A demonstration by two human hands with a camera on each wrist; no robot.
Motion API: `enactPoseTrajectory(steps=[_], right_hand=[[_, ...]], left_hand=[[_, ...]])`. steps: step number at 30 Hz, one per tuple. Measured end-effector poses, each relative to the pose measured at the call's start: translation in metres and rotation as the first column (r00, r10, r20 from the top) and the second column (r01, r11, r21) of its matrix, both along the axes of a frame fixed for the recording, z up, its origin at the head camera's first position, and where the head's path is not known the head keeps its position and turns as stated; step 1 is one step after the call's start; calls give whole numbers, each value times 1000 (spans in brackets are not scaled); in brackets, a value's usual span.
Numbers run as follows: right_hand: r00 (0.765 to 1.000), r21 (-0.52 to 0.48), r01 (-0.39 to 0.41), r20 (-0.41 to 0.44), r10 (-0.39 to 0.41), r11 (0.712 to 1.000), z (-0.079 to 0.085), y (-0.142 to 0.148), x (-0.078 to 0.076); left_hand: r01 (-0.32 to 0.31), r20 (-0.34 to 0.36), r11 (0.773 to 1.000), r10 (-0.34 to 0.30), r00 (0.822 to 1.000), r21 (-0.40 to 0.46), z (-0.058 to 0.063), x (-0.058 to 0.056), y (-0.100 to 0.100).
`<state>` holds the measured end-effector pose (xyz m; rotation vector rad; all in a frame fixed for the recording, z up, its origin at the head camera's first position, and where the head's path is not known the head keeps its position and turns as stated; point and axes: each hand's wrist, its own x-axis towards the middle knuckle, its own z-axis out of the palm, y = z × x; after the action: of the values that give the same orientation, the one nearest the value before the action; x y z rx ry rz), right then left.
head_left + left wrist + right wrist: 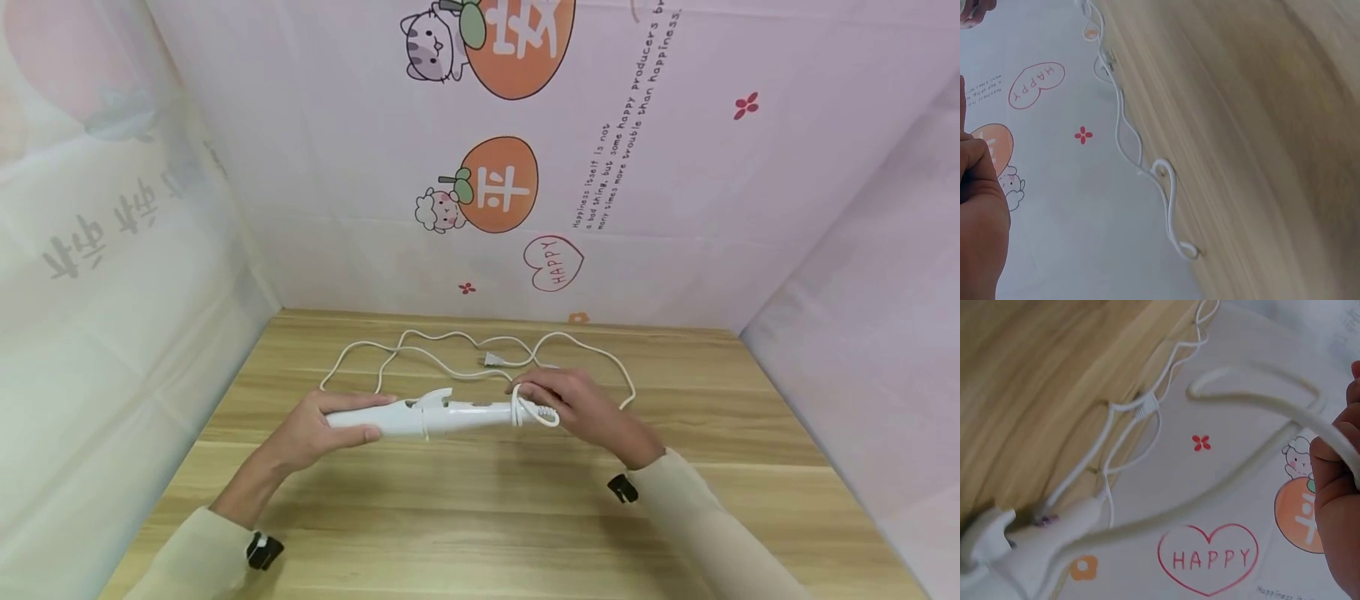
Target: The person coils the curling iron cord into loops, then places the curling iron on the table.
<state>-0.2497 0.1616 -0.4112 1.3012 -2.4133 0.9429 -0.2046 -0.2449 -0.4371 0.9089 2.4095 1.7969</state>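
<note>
A white curling iron [472, 417] lies level across the middle of the head view, its clamp lever facing away from me. My left hand [315, 429] grips its ribbed left end between thumb and fingers. Near the iron's right end, my right hand [581, 408] holds the white power cord [517, 408], which loops around the handle by the cord's coiled sleeve. The right wrist view shows the cord [1241, 397] running from the curled fingers in a wide loop to the iron [1072, 519]. In the left wrist view, only part of the left hand [982, 219] appears.
The rest of the cord [450, 372] snakes over the wooden table [465, 533] behind the iron, with its plug [493, 359] near the back. Printed cloth walls [337, 208] enclose the table at the back and both sides. A black band clip [264, 551] sits at the left wrist.
</note>
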Motion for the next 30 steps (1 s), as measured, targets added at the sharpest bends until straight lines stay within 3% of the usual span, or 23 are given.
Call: enactPoseTrajectory(steps=[5,9,12,15,20,25,30], right_hand=[[992,-87,-5,127,16,996,-11,-6,4],[958,-124,25,287,12,992,-16,-9,9],[937,-96,55,348,-18,994,-17,-11,11],[929,-90,71,368,-33,993,-19,-10,13],[943,-96,122,320,-85,988,-21,-14,15],[946,-58,204,267,-181,977,-23,-21,17],[933,-16,246,277,-232,969,-22,-24,23]], left_hand=[[-22,27,998,20,999,56,-4,-1,6],[-41,25,996,39,999,83,-8,-1,11],[-58,19,994,57,998,92,-10,-1,15],[-82,0,992,82,997,96,-11,0,18],[-154,-20,985,156,988,82,-9,1,23],[-259,-51,963,263,963,80,-8,0,27],[-323,-148,943,331,932,74,-7,0,30]])
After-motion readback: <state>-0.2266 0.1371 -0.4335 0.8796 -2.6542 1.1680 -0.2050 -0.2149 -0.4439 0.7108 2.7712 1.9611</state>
